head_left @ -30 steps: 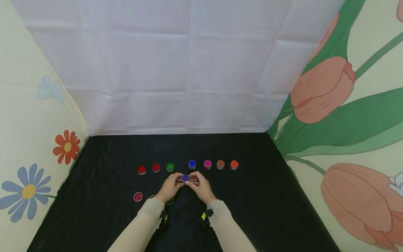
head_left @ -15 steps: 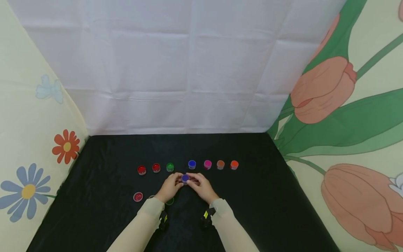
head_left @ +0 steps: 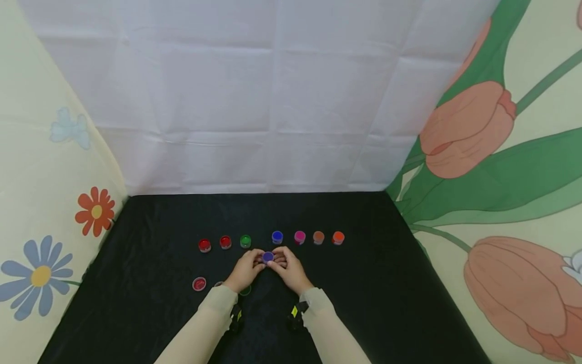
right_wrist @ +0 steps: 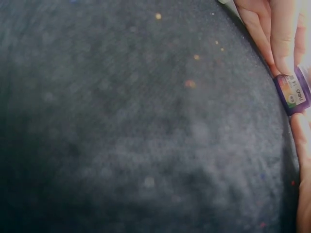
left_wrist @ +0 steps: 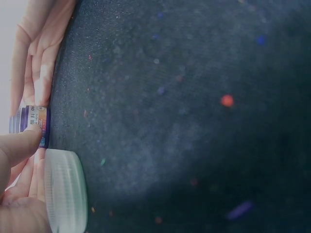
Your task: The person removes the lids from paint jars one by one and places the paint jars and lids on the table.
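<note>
The purple jar [head_left: 268,257] sits between the two hands, near the middle of the black-covered bench [head_left: 373,303]. The left hand [head_left: 245,269] and the right hand [head_left: 289,270] hold it from opposite sides, the fingers of each pinched on it. Whether its base touches the bench I cannot tell.

From the head, only the jar's round top shows. Both wrist views give its side: a purple body with a printed, colourful label and a clear, ribbed part on the side away from the bench. In the left wrist view a thumb lies across part of the label, with other fingers meeting the jar from the opposite side. The left wrist view also gives a near, side-on look at a pale, ribbed, green-tinted lid [left_wrist: 66,191] just beside the left hand. Coloured specks dot the black surface in both wrist views; the head view is too distant to show them.

Beyond the hands stands a row of small jars: two red jars [head_left: 204,245], a green jar [head_left: 245,241], a blue jar [head_left: 277,237], a pink jar [head_left: 299,237], a brownish jar [head_left: 319,237] and an orange jar [head_left: 338,237], their colours filling the tops. Nearer, left of the left forearm, lies a round, pale-rimmed piece [head_left: 199,284] with red inside.
</note>
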`<act>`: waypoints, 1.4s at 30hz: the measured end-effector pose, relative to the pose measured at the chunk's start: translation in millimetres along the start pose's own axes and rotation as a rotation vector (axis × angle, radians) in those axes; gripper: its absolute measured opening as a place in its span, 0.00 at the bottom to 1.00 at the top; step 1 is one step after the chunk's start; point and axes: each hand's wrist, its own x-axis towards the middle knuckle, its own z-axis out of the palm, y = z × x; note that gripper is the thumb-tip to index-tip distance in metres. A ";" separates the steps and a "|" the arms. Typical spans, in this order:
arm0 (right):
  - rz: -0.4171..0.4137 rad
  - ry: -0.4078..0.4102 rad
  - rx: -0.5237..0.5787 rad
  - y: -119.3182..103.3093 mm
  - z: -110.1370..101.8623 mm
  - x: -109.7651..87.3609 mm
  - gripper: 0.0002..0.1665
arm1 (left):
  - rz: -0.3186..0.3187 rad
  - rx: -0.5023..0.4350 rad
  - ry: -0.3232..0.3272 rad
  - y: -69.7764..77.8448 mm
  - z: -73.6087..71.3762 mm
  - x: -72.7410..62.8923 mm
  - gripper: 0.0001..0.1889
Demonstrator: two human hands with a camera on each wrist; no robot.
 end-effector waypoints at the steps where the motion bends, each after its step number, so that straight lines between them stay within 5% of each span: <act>1: 0.004 -0.001 0.012 0.3 -0.5 0.0 0.16 | 0.000 -0.003 0.001 0.5 0.0 -0.3 0.12; 22: -0.008 -0.025 -0.001 -4.0 -2.8 -0.5 0.24 | 0.015 0.021 0.002 -2.2 -0.2 1.0 0.13; 42: 0.030 -0.019 -0.027 -18.7 -5.1 -3.5 0.15 | 0.011 0.003 0.005 -0.9 -0.1 0.0 0.12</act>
